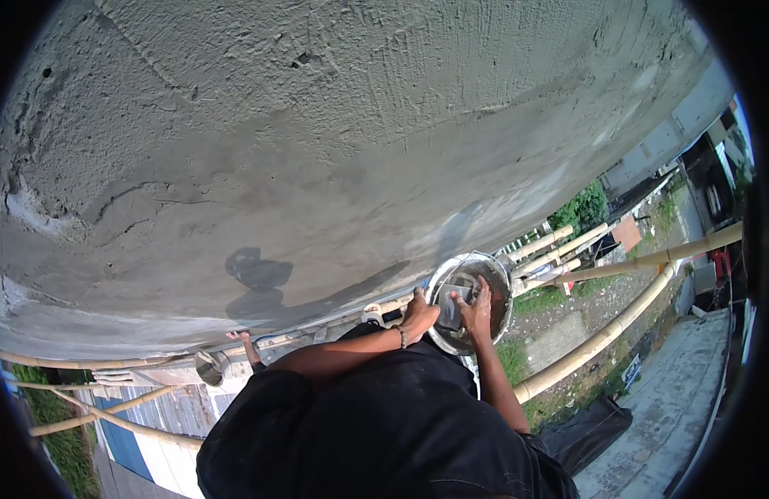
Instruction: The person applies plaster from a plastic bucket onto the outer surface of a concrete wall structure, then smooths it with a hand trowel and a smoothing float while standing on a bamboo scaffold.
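Observation:
A round bucket [506, 324] with a mortar-smeared pale rim and a wire handle stands in front of my body, close to the wall. My left hand [419, 316], with a beaded bracelet at the wrist, is closed at the bucket's near left rim. Inside the bucket's mouth, my right hand [477, 312] curls its fingers and thumb around the edge of a pale grey, flat-looking piece [456, 299]; its exact kind cannot be made out. Dark grey wet material shows within the bucket around it. The freshly plastered wall [334, 183] rises directly ahead, rough higher up and smoother lower down.
Bamboo scaffold poles [613, 345] run at right, above ground with grass and rubble far below. More bamboo [135, 426] crosses at lower left. Another person's hand [240, 337] touches the wall's lower edge, near a second small bucket [210, 368].

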Motion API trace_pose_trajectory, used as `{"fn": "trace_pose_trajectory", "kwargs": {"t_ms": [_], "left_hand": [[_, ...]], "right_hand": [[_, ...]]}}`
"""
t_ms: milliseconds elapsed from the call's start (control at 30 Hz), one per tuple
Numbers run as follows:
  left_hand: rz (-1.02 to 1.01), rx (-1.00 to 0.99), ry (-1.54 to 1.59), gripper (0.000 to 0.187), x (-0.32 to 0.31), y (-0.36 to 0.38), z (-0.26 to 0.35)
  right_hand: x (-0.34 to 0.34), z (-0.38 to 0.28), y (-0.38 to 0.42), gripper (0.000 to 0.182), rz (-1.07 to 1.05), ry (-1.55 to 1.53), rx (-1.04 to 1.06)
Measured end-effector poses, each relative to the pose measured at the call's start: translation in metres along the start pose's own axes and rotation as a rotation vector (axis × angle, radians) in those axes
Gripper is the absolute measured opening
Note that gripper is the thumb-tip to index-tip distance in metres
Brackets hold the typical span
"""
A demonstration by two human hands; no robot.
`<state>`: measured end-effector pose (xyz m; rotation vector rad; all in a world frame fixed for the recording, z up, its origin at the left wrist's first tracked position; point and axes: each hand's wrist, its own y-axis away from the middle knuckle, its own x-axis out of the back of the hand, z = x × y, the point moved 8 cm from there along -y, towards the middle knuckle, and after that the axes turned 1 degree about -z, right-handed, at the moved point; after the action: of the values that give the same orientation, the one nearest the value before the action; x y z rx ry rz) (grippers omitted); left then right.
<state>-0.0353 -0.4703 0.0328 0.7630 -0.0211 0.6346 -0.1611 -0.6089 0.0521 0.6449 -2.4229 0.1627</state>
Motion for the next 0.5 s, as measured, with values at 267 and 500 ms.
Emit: {"fn": "trace_pose_trajectory", "kwargs": {"t_ms": [267,500], "left_hand": [[0.004,-0.022,-0.025,0.067,-0.005,0.004,-0.004],[-0.031,0.003,-0.004,0.072,-0.006,-0.008,-0.023]], "right_hand": [[-0.047,-0.003,0.017,0.108,-0.35,0.328,0.017],[-0.028,0.034,0.005,0.081,-0.068,-0.477,-0.397]]}}
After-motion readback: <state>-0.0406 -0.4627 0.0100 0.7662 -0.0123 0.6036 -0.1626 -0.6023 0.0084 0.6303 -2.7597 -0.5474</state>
